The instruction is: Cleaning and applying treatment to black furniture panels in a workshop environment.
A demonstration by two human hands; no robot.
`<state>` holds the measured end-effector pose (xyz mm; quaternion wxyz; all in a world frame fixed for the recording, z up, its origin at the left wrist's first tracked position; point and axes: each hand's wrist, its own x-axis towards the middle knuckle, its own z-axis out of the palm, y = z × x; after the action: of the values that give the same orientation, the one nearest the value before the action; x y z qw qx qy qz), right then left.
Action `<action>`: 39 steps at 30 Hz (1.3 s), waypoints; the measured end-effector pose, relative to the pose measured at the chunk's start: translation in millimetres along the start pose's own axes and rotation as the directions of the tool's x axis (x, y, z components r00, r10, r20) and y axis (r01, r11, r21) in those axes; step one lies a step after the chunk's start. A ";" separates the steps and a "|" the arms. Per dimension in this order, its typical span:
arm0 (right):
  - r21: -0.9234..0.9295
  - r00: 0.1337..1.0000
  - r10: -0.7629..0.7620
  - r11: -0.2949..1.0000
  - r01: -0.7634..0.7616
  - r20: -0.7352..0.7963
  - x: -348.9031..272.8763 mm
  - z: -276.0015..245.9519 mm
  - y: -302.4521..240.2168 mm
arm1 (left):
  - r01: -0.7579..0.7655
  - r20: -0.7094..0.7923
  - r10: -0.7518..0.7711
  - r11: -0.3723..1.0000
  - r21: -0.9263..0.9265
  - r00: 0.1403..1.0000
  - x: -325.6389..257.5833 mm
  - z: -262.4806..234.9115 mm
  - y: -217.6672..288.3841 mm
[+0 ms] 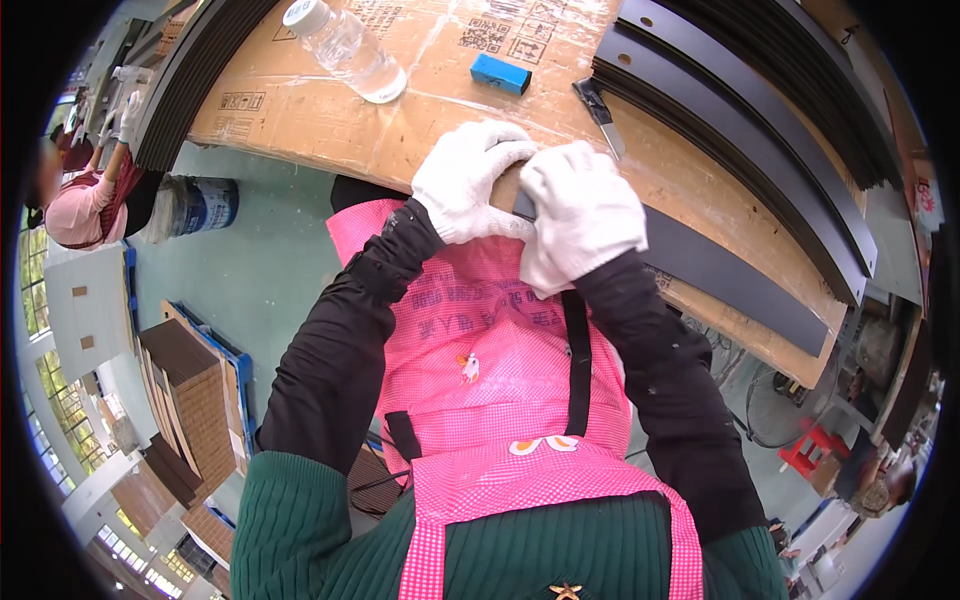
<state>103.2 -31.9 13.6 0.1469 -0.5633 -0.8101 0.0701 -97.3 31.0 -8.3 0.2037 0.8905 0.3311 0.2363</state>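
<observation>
A long dark grey strip (pixel 735 275) lies along the near edge of the cardboard-covered table, its left end under my hands. My right hand (pixel 583 215), in a white knitted glove, is closed over that end, fingers bent and pressed together; anything small inside the fist is hidden. My left hand (pixel 470 182), also gloved, curves beside it with thumb and forefinger apart, their tips close to the strip's end and the right hand. Beyond the hands lie a blue block (pixel 501 74) and a utility knife (pixel 599 116) with its blade out.
A clear plastic bottle (pixel 346 52) stands at the table's far left. Stacked dark strips (pixel 740 130) fill the right side; another stack (pixel 195 80) is at the left edge. A bucket (pixel 205 204), a loaded pallet (pixel 205 385) and a co-worker (pixel 95 205) are at left, a red stool (pixel 815 450) at right.
</observation>
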 end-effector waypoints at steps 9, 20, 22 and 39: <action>0.243 1.000 -0.025 0.970 0.022 0.011 -27.3 -28.2 21.3 | 0.003 -0.016 -0.002 0.999 0.034 1.000 -6.9 -1.4 -0.7; 0.247 1.000 0.009 0.969 -0.016 0.026 -59.8 -47.5 24.9 | 0.028 0.020 -0.028 1.000 0.011 0.999 -8.2 -4.3 0.6; 0.201 0.992 -0.078 0.975 0.096 -0.096 -54.6 -36.6 21.0 | 0.026 0.009 -0.026 1.000 0.010 1.000 -5.4 -3.9 1.0; -0.102 0.741 0.577 0.761 -0.640 -0.344 -211.7 -68.7 145.5 | 0.028 0.049 -0.030 0.999 0.037 0.998 -2.3 -3.9 0.5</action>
<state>323.0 -181.3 4.4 0.1720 -0.8142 -0.5516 -0.0570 -100.8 29.9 -5.4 0.1990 0.8948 0.3430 0.2053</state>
